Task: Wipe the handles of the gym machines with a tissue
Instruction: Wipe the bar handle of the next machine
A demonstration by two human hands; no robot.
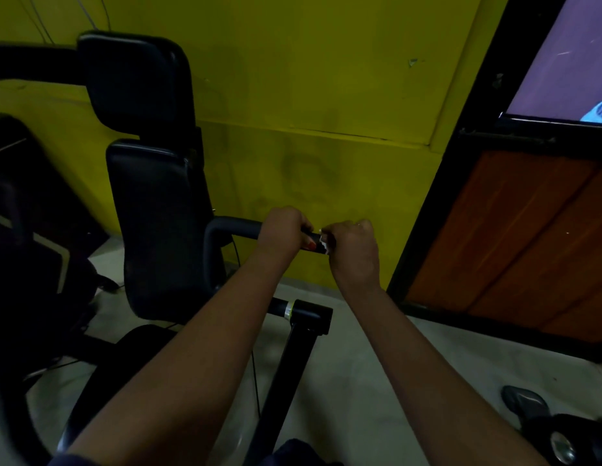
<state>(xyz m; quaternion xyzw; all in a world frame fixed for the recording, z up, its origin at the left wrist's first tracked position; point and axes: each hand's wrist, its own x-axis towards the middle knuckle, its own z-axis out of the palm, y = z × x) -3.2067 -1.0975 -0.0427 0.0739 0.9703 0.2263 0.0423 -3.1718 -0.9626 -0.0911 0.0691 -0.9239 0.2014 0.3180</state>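
A black handle (237, 229) sticks out to the right from the side of a padded gym machine seat (158, 227). My left hand (282, 230) grips this handle around its middle. Just to the right, my right hand (353, 245) is curled around the handle's end with a white tissue (324, 243) bunched inside the fist. Only a small scrap of tissue shows between the two hands. A short stretch of bare handle is visible between them.
The machine's black headrest pad (134, 82) rises at upper left. A black frame tube (292, 358) slants down below my arms. A yellow wall (309, 95) stands behind, a brown wooden panel (528, 237) at right, and a pedal (524, 403) at lower right.
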